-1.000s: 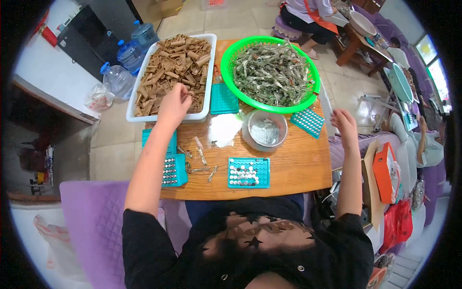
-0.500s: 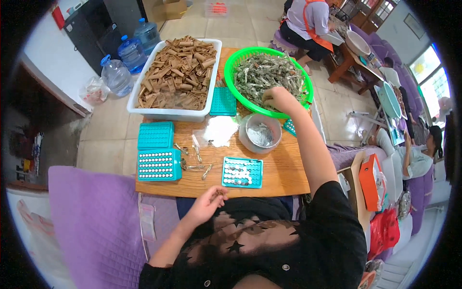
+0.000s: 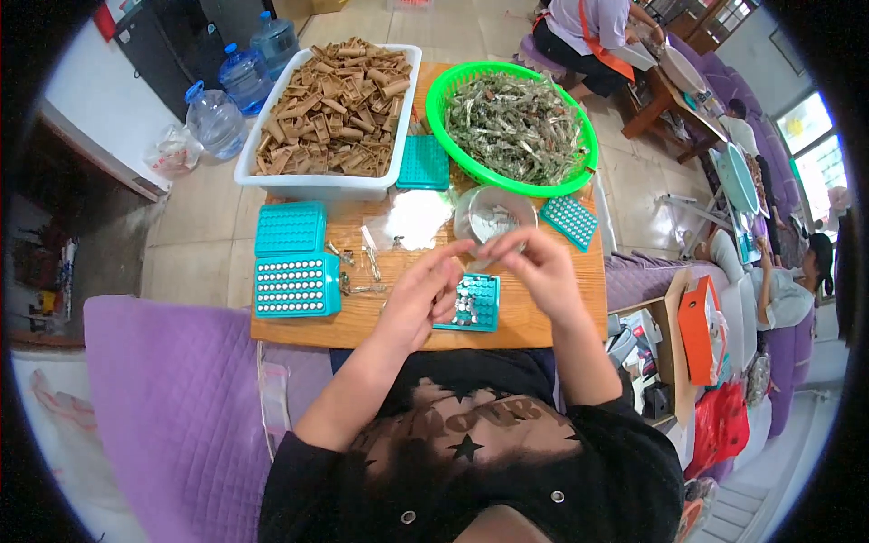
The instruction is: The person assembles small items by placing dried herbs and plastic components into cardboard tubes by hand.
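Observation:
My left hand (image 3: 419,299) is raised over the table's front edge, its fingers curled closed and its index finger pointing toward the right hand. My right hand (image 3: 540,271) faces it, thumb and fingers drawn together close to the left fingertips. Anything between the fingers is too small to make out. Beneath them lies a teal tray (image 3: 486,308) with silvery round pieces in its holes, partly hidden by the left hand. Just behind the hands stands a translucent tub (image 3: 463,215) with silvery flat pieces inside, its front partly covered by the right fingers.
A white bin (image 3: 312,187) of curved brown pieces and a green basket (image 3: 593,149) of shiny slender pieces stand behind. Teal trays (image 3: 290,231) sit left, another teal tray (image 3: 568,222) right. Small metal parts (image 3: 373,264) lie mid-table. Co-workers sit at the right.
My right hand has left the green basket and come back to the front middle. My left hand has risen toward it, over the front tray. The teal tray beside the basket now shows fully.

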A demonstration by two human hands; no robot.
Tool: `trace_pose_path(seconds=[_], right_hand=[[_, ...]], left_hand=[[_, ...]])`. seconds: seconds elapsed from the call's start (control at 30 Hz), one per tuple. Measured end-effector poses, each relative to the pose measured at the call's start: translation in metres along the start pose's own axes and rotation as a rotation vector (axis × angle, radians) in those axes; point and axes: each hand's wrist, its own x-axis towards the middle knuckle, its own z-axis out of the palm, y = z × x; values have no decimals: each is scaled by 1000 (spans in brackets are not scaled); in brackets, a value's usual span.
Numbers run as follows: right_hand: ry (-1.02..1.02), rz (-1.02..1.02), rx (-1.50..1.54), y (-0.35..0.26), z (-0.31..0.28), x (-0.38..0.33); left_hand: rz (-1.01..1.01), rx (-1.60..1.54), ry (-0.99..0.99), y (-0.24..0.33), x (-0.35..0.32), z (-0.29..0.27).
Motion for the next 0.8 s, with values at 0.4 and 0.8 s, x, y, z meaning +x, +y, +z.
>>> trace_pose_path(seconds=[0.4,0.8], right_hand=[[-313,260,206,33,8,-41],[-82,348,551,48,16,-36]], left_hand=[[122,204,140,-28,-7,-18],[-72,317,29,-29,-18,-5]])
